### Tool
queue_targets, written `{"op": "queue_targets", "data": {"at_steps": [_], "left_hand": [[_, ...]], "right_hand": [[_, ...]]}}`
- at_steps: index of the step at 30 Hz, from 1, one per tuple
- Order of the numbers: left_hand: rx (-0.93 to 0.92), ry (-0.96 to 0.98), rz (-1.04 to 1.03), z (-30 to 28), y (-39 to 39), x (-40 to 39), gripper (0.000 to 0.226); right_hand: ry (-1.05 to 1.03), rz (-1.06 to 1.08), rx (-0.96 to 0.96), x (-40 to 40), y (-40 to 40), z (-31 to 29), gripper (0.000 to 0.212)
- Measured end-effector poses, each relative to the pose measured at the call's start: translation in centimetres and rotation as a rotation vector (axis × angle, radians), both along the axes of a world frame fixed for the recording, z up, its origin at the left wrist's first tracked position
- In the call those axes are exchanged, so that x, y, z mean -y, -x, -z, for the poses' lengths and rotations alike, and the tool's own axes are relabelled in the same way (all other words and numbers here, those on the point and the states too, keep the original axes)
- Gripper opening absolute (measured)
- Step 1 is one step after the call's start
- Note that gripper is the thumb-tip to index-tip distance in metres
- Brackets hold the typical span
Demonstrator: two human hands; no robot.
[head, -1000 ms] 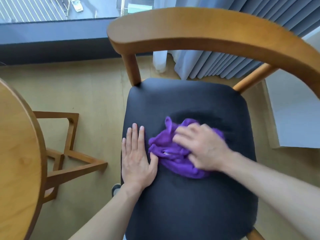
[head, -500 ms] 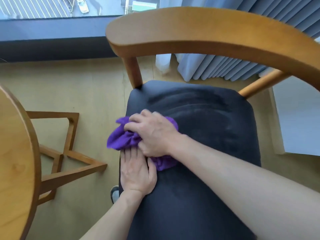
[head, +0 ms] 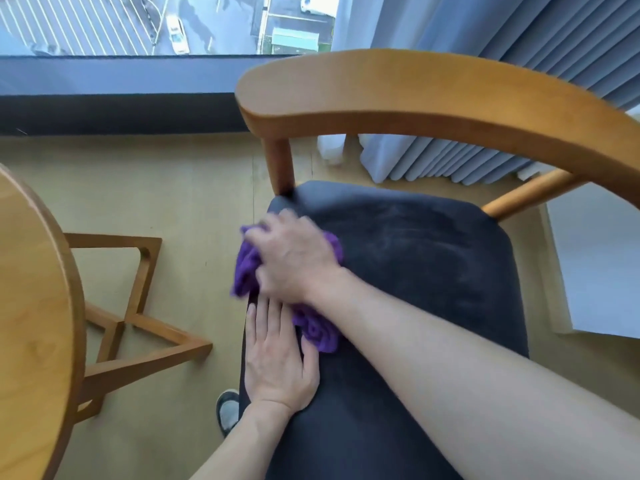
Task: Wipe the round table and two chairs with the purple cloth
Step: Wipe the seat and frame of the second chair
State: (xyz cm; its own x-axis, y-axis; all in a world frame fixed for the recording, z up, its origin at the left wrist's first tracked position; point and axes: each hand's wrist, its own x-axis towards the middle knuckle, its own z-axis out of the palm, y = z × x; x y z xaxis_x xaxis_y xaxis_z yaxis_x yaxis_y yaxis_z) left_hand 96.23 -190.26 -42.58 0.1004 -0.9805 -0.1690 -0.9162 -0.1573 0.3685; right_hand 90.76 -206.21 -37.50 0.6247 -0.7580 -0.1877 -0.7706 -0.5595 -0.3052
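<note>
- Round wooden table point(head: 31, 306), smooth honey-coloured top with a curved edge, at far left; hard and rigid, so I judge it will wipe easily.
- Left hand point(head: 277, 355) lies flat, fingers straight and together, on the dark padded chair seat point(head: 433, 271); it holds nothing.
- Right hand point(head: 294, 258) presses the bunched purple cloth point(head: 313, 327) at the seat's left edge, grip hidden; soft, light, best grasped bunched.

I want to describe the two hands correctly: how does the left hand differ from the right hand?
The left hand lies flat, fingers straight, on the dark seat; the right hand curls round the purple cloth. The left one looks sharp, the right one blurred. The right one is farther from the camera. Both are at the seat's left edge.
</note>
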Motion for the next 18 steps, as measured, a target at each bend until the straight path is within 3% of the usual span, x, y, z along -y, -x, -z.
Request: {"op": "queue_targets", "data": {"at_steps": [3,6,7,11,13,16,18], "left_hand": [[-0.032,0.043,0.001,-0.1,0.2,0.1,0.079],[-0.022,0.035,0.0,0.1,0.2,0.0,0.08],[-0.009,0.027,0.0,0.2,0.2,0.0,0.081],[0.007,0.03,-0.003,0.1,0.3,-0.1,0.078],[-0.005,0.039,0.001,0.2,0.2,0.0,0.078],[-0.024,0.053,0.003,0.4,0.2,0.0,0.079],[-0.026,0.065,-0.002,0.5,0.2,0.0,0.08]], "right_hand": [[0.086,0.402,-0.083,3.8,6.1,0.2,0.045],[-0.029,0.992,-0.108,7.0,11.5,-0.1,0.046],[-0.068,1.071,-0.123,7.7,10.9,-0.1,0.047],[-0.074,0.735,0.053,4.8,0.8,-0.6,0.043],[-0.037,0.59,0.08,2.3,-0.6,-0.6,0.041],[0.07,0.512,-0.023,2.6,5.8,-0.1,0.045],[0.116,0.627,-0.095,3.0,11.9,0.4,0.048]]}}
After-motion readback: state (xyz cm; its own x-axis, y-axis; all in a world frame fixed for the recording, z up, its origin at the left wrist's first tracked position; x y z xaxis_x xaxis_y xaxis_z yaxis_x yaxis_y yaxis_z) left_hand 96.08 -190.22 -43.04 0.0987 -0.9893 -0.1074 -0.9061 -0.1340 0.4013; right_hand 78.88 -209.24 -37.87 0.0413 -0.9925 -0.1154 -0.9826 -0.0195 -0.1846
